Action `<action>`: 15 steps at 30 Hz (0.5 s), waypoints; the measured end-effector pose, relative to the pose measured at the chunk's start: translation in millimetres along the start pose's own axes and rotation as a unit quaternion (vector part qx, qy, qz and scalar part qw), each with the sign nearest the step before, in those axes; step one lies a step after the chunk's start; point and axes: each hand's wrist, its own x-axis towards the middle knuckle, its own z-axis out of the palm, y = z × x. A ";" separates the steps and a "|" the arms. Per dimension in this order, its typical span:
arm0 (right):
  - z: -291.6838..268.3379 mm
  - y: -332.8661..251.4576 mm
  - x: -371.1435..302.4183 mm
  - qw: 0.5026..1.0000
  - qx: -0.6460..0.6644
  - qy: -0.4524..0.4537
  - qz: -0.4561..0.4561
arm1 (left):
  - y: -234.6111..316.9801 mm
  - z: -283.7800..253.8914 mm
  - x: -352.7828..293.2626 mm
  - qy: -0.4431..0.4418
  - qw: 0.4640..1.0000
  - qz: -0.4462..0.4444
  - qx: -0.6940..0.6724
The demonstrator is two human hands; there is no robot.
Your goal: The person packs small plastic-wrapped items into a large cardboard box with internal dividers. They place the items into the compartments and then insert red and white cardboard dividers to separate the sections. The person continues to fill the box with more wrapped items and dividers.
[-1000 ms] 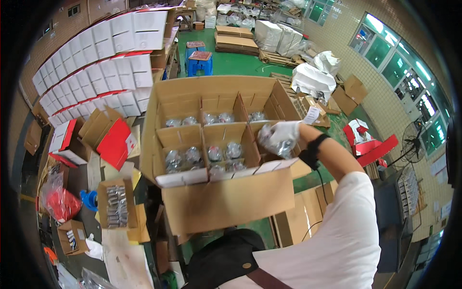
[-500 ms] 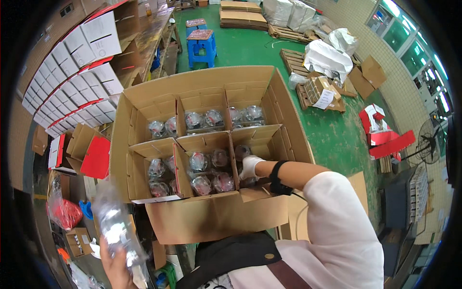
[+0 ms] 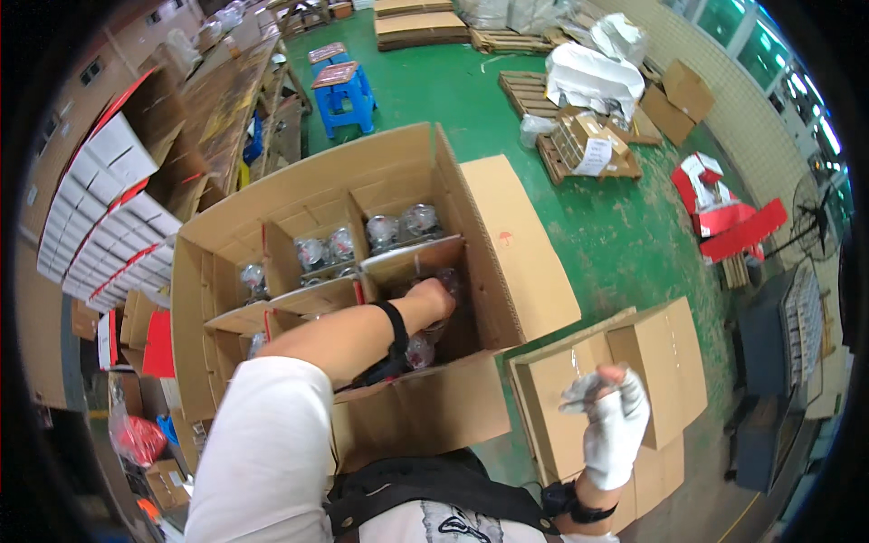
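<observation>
A large cardboard box (image 3: 195,249) with cardboard dividers stands open in front of me. Its compartments hold clear, plastic-wrapped things with rounded shiny tops (image 3: 312,252), some bearing a red mark; their kind I cannot tell. My left hand (image 3: 433,300) reaches into the near right compartment, its fingers closed round a clear wrapped item (image 3: 449,280). Another wrapped item (image 3: 419,351) stands in that compartment, nearer to me. To the right, outside the box, my right hand (image 3: 614,421) in a white glove hangs with fingers apart and nothing visible in them, slightly blurred.
Box flaps (image 3: 518,253) stick out to the right and toward me. More cardboard boxes (image 3: 656,362) lie at the near right. White and red cartons (image 3: 100,217) are stacked at left, beside a wooden table (image 3: 231,90). Blue stools (image 3: 342,100) and a loaded pallet (image 3: 588,158) stand farther off.
My left hand has carried a wrapped item from left of the box into the near right compartment. My right hand has come out of it to the right. The view has shifted.
</observation>
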 end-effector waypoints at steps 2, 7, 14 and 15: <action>-25.6 24.4 -15.6 0.994 -0.008 0.082 0.068 | -10.4 46.6 56.7 -0.018 0.988 0.064 0.137; -82.6 66.3 -44.6 0.969 -0.012 0.173 0.177 | -6.3 67.4 -13.7 0.031 0.987 0.148 -0.057; -56.8 70.4 -22.3 0.981 -0.038 0.073 0.178 | 14.3 84.7 -30.2 -0.077 0.973 0.180 0.125; -54.9 73.5 -23.1 0.980 -0.044 0.053 0.189 | 14.2 71.6 -37.5 -0.130 0.962 0.196 0.137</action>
